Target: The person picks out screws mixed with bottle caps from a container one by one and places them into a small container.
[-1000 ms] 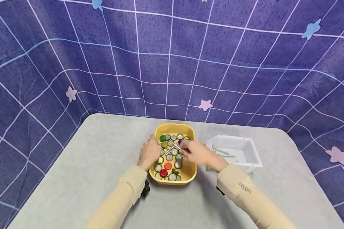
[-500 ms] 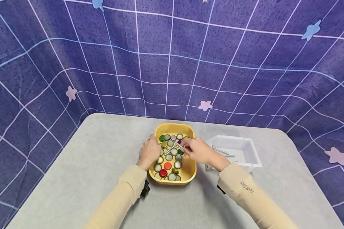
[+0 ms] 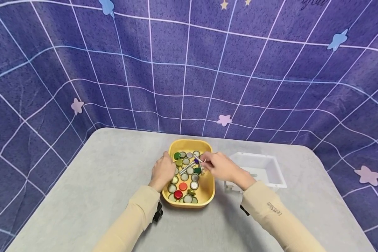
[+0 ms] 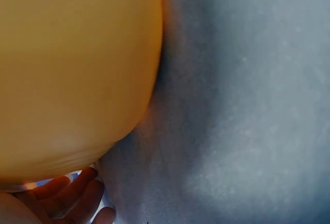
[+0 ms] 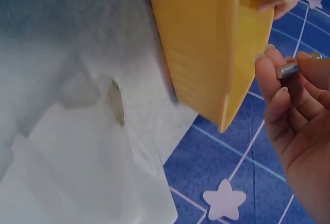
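Observation:
A yellow tub (image 3: 209, 189) full of bottle caps stands mid-table. My left hand (image 3: 163, 170) holds its left rim, fingers (image 4: 85, 198) along the outer wall in the left wrist view and thumb inside. Over the tub's right side, my right hand (image 3: 221, 167) pinches slim silver bolts between thumb and fingers; a bolt end (image 5: 287, 70) shows in the right wrist view. More silver bolts (image 3: 187, 168) lie slanted on the caps, left of those fingertips. Among the caps are a red cap (image 3: 178, 194), an orange-red cap (image 3: 183, 186) and a green cap (image 3: 177, 156).
To the right stands a white open bin (image 3: 278, 175) with a bolt (image 3: 253, 175) visible inside; my right wrist and forearm pass over its near left corner. Behind the grey table (image 3: 123, 147) hangs a blue-purple curtain (image 3: 189, 77) with a grid and stars.
My right hand has drawn slightly right over the tub, and bolts now stick out from its fingertips. The left hand keeps its hold on the rim. The head view has tilted up a little.

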`<action>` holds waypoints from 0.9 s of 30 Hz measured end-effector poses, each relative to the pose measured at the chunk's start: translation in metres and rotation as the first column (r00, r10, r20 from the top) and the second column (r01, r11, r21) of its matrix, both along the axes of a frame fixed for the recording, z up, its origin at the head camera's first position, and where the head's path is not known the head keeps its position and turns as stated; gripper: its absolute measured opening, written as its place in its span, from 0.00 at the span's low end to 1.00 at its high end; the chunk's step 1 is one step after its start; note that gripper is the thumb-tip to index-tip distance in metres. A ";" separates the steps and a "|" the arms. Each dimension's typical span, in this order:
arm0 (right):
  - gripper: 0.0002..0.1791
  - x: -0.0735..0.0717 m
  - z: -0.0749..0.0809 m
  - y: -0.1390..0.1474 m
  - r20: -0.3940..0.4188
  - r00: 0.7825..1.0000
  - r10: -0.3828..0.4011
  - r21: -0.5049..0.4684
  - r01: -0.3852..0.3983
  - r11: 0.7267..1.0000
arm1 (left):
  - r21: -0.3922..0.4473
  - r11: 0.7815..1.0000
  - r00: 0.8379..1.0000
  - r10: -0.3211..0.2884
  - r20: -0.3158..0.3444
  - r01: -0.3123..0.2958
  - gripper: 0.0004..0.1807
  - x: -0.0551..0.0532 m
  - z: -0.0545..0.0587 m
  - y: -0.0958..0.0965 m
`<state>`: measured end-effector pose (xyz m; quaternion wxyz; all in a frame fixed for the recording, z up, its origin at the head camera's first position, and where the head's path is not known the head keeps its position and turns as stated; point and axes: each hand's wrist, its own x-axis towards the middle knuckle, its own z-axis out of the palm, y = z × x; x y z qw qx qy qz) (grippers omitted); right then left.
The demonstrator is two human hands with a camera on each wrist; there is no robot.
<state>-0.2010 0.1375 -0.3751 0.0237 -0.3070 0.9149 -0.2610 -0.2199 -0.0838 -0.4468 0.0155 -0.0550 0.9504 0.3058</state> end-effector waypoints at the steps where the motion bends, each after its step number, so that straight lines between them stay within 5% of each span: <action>1: 0.06 0.000 0.001 0.002 -0.008 1.000 -0.006 0.001 0.006 1.000 | 0.001 1.000 1.000 -0.001 -0.003 0.001 0.15 0.000 0.000 0.000; 17: 0.02 -0.003 0.002 0.055 -0.067 0.995 -0.070 -0.018 0.069 0.997 | 0.000 1.000 1.000 0.004 -0.007 -0.004 0.17 0.009 -0.009 -0.002; 27: 0.01 -0.011 0.007 0.093 -0.133 0.984 -0.119 0.063 0.129 0.990 | -0.002 1.000 1.000 0.006 -0.024 -0.006 0.16 0.002 -0.004 -0.001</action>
